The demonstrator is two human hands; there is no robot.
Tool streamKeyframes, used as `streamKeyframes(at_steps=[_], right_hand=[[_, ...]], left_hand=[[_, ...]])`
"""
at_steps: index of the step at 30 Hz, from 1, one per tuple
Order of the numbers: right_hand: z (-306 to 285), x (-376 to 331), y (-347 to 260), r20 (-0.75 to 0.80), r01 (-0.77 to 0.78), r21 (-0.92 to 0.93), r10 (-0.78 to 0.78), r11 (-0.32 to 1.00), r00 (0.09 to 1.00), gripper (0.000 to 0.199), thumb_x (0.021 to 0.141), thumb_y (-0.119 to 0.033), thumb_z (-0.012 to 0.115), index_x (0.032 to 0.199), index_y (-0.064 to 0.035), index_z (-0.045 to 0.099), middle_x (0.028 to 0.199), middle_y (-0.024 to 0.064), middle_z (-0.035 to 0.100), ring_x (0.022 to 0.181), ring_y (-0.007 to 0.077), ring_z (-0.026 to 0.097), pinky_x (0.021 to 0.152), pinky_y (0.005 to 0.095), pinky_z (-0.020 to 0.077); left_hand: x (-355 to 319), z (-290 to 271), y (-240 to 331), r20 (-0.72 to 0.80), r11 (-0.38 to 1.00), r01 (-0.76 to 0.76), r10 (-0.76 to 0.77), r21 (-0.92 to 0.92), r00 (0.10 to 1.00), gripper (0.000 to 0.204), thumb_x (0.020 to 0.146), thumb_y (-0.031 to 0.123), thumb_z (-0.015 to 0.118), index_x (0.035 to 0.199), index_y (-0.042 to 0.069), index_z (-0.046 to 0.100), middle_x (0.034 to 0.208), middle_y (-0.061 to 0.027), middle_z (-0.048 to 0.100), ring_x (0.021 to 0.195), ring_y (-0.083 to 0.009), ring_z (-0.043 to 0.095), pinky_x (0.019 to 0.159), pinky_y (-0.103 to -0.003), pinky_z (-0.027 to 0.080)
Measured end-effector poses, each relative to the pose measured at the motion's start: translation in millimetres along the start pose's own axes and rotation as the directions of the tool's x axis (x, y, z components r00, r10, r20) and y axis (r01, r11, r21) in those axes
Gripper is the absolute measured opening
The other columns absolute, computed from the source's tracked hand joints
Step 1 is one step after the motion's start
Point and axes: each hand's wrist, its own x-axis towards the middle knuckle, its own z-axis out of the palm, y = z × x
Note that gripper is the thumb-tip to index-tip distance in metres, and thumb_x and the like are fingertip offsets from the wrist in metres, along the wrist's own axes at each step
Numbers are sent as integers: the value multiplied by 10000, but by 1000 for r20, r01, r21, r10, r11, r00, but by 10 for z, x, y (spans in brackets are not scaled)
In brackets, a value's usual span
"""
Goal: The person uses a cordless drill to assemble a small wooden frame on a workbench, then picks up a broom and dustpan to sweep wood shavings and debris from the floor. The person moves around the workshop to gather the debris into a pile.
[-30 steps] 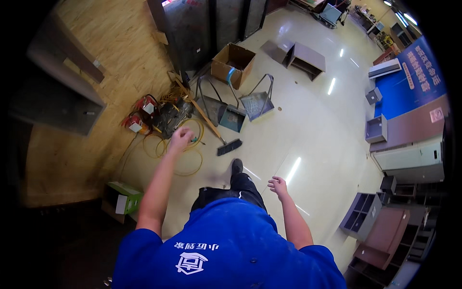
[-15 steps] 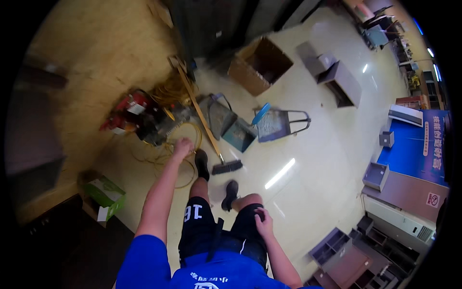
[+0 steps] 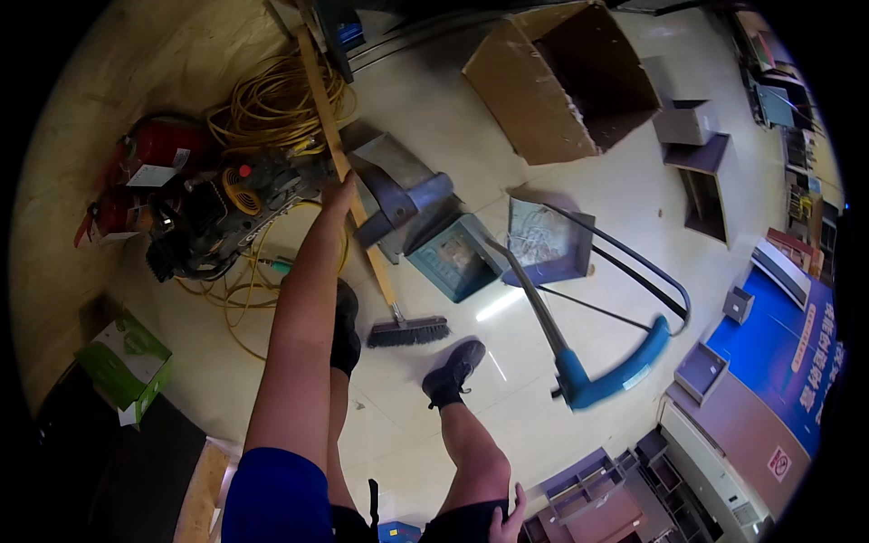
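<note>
Broom point(image 3: 374, 258), one: pale wooden handle, dark bristled head; aslant, head lowermost at the glossy cream floor point(image 3: 389, 407).

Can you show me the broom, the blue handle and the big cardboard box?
Broom point(image 3: 379, 270): head view, lower part of its wooden stick.
Blue handle point(image 3: 623, 374): head view, middle of its curved grip.
Cardboard box point(image 3: 520, 100): head view, its outer brown side.

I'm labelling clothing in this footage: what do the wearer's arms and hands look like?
The left arm has a short bright-blue sleeve, its visible part unmarked, and is bare below. The left hand and the partly visible right hand appear gloveless. The right sleeve is out of view.
</note>
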Motion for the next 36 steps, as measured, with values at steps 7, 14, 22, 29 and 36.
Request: streamKeyframes(at_steps=[7, 14, 22, 29, 36], right_hand=[[-42, 171, -136, -49, -14, 39, 16, 999, 999, 761, 900, -275, 559, 1463, 83, 193, 1491, 283, 273, 1399, 403, 252, 1165, 454, 171], [-23, 64, -347, -67, -88, 33, 91, 996, 994, 748, 857, -162, 583, 1453, 82, 203, 1477, 285, 288, 1389, 425, 264, 1158, 458, 194], [-762, 379, -405, -169, 133, -46, -139, 990, 976, 806, 779, -45, 633, 1454, 66, 207, 1481, 276, 291, 1388, 408, 289, 1150, 453, 239], [-3030, 2349, -594, -568, 310, -315, -440, 897, 695, 755, 780, -157, 733, 1410, 15, 354, 1414, 223, 429, 1344, 379, 369, 1109, 442, 309], [-3302, 3833, -546, -126, 212, -119, -226, 970, 966, 729, 783, -365, 733, 1338, 23, 462, 1314, 249, 533, 1242, 368, 509, 1042, 415, 413]], left_hand=[[955, 468, -550, -166, 991, -95, 111, 98, 980, 562, 899, 407, 629, 1255, -9, 502, 1130, -230, 633, 1037, -407, 621, 839, -464, 511], [-200, 249, -172, -20, 940, -319, 323, 119, 946, 356, 922, 332, 558, 858, -5, 653, 805, -194, 668, 746, -372, 642, 662, -467, 470], [-2123, -1041, -989, 198, 468, 246, -150, -849, 969, 232, 879, 206, 649, 882, -21, 597, 820, -80, 645, 751, -193, 640, 697, -357, 524], [-4694, -1711, -1034, 299, 866, -446, 498, -227, 814, 159, 852, 109, 680, 969, 2, 665, 1094, -145, 651, 1032, -229, 617, 931, -314, 482], [-6507, -1973, -244, 62, 886, -256, 302, -386, 951, 183, 888, 130, 638, 1009, -5, 617, 1224, -176, 612, 1172, -266, 561, 1034, -372, 415]])
